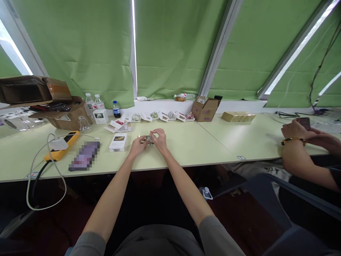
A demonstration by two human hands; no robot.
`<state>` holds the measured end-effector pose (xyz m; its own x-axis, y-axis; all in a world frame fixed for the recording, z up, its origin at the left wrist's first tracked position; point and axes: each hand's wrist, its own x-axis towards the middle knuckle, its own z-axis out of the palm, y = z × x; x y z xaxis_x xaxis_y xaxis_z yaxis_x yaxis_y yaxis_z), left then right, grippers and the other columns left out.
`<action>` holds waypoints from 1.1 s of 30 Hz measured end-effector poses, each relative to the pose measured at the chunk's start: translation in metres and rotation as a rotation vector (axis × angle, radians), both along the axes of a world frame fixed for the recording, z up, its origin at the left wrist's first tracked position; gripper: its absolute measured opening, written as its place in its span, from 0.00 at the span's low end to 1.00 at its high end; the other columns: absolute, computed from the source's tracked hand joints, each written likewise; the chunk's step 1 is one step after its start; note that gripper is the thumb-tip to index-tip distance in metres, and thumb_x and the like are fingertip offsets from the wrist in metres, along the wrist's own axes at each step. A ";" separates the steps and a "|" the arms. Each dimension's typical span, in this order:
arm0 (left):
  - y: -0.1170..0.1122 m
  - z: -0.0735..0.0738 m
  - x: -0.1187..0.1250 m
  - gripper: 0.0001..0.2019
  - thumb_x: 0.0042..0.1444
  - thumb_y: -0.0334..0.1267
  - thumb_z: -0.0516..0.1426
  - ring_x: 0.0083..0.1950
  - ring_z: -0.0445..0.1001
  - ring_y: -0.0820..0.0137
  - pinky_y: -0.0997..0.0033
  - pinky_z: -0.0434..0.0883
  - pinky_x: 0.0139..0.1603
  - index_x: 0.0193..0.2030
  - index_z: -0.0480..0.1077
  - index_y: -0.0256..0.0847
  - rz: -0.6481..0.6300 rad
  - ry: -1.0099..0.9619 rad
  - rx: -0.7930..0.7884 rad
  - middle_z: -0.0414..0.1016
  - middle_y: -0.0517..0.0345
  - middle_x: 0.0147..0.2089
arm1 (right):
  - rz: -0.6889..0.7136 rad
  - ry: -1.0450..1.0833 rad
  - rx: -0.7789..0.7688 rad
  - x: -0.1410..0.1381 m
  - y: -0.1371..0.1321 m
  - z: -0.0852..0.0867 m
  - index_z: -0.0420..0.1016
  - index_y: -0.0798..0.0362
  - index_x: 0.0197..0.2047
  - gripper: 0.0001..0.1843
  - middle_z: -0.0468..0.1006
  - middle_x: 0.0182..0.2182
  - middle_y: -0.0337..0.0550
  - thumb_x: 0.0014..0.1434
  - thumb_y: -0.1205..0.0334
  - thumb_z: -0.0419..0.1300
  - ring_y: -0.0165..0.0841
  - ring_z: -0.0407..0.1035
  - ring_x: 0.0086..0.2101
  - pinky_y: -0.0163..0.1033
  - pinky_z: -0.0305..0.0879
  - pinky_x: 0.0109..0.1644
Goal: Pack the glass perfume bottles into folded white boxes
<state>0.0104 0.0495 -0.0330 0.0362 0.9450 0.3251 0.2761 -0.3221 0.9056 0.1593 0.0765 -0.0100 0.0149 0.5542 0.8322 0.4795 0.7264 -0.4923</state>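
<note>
Both my hands meet over a small clear glass object (149, 139) on the pale green table (202, 142). My left hand (137, 145) grips it from the left with curled fingers. My right hand (159, 138) pinches it from the right and above. A white carton (118, 142) lies just left of my left hand. Behind the hands, a row of similar small glass items and opened white boxes (157, 116) runs along the window sill side.
A yellow power strip (61, 145) with a white charger and cables and a dark phone (84, 155) lie at left. Cardboard boxes (64, 113), bottles (116, 108) stand behind. Another person's hands (298, 133) hold a phone at right. A brown box (205, 109) sits at the back.
</note>
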 end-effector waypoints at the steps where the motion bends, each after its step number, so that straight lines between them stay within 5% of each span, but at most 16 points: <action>1: 0.000 0.000 0.000 0.22 0.50 0.48 0.61 0.24 0.70 0.77 0.77 0.67 0.24 0.51 0.72 0.40 -0.003 0.002 -0.003 0.74 0.52 0.41 | 0.003 0.001 0.013 0.000 0.000 0.000 0.75 0.50 0.32 0.04 0.77 0.33 0.43 0.56 0.66 0.59 0.38 0.69 0.40 0.47 0.65 0.49; 33: 0.000 0.001 0.001 0.24 0.48 0.47 0.63 0.24 0.69 0.78 0.76 0.66 0.24 0.51 0.72 0.39 -0.023 -0.031 -0.027 0.74 0.52 0.41 | -0.012 0.032 0.001 0.001 -0.001 -0.002 0.76 0.49 0.33 0.04 0.79 0.33 0.43 0.57 0.62 0.60 0.38 0.71 0.40 0.46 0.67 0.48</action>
